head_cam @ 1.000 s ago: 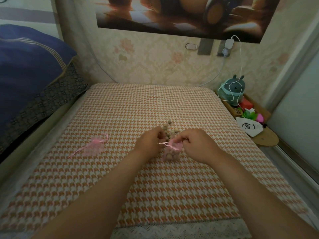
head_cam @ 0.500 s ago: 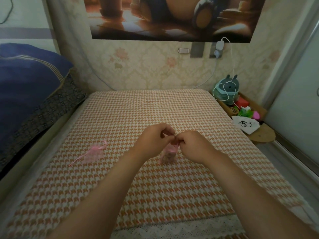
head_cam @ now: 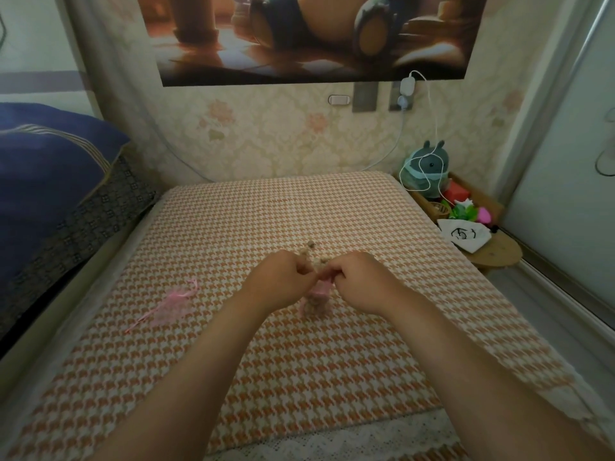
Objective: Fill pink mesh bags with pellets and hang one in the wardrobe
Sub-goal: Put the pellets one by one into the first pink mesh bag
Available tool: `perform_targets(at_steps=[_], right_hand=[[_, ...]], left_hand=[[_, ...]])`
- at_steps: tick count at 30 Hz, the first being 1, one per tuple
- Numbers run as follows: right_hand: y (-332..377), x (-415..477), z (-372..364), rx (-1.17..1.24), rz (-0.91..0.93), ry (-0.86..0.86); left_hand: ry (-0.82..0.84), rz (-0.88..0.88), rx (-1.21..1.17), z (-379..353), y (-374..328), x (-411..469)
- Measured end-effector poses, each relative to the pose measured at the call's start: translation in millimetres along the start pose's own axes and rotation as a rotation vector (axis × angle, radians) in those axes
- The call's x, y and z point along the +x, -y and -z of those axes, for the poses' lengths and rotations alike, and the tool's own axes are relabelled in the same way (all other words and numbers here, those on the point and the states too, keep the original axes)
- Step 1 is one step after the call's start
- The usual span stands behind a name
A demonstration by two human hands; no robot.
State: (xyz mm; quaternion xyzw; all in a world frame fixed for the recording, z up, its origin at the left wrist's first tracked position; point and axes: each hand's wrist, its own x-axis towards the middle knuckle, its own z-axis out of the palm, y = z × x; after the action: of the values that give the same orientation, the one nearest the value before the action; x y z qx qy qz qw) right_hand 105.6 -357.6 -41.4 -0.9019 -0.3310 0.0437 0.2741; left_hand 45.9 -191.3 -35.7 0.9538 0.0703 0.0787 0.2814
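1. Houndstooth bedcover (head_cam: 299, 377) spreads under both arms, a floral wall behind.
2. Left hand (head_cam: 283, 281) and right hand (head_cam: 359, 281) pinch the neck of the filled pink mesh bag (head_cam: 317, 296), fingers narrow on its drawstring.
3. Compared with a second ago, the hands sit closer together and the mouth looks cinched; closing seems nearly done.
4. Its long axis runs upright, neck up, base on the cover.
5. Loose pellets (head_cam: 311, 249) lie just beyond; a second pink bag (head_cam: 173, 301) lies flat, well apart to the left.

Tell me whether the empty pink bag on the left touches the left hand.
Apart. The head view shows the empty pink bag lying flat on the checked cushion, with bare fabric plainly between it and the left hand.
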Motion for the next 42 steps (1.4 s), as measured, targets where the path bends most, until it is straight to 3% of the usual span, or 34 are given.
perform_targets(at_steps=[8, 17, 29, 35, 39, 42], right_hand=[[-6.4, 3.0, -4.0, 0.142, -0.013, -0.123], [-15.0, 22.1, -33.6, -0.168, -0.035, -0.044], [-15.7, 38.2, -57.4, -0.233, -0.102, -0.117], [-7.8, 38.2, -50.6, -0.022, -0.132, -0.23], [19.0, 30.8, -36.0, 0.221, -0.018, -0.28], [37.5, 23.2, -33.4, 0.233, 0.051, -0.272]], left_hand=[[-0.045, 0.089, -0.059, 13.3, 6.5, -6.7], [-0.019, 0.079, -0.088, 30.7, 35.2, -23.3], [0.067, 0.007, -0.152, 35.0, 52.4, -23.5], [0.083, 0.012, -0.171, 38.4, 56.4, -22.4], [0.095, 0.006, -0.176, 41.5, 58.5, -21.1], [0.104, 0.01, -0.179, 42.9, 58.9, -21.7]])
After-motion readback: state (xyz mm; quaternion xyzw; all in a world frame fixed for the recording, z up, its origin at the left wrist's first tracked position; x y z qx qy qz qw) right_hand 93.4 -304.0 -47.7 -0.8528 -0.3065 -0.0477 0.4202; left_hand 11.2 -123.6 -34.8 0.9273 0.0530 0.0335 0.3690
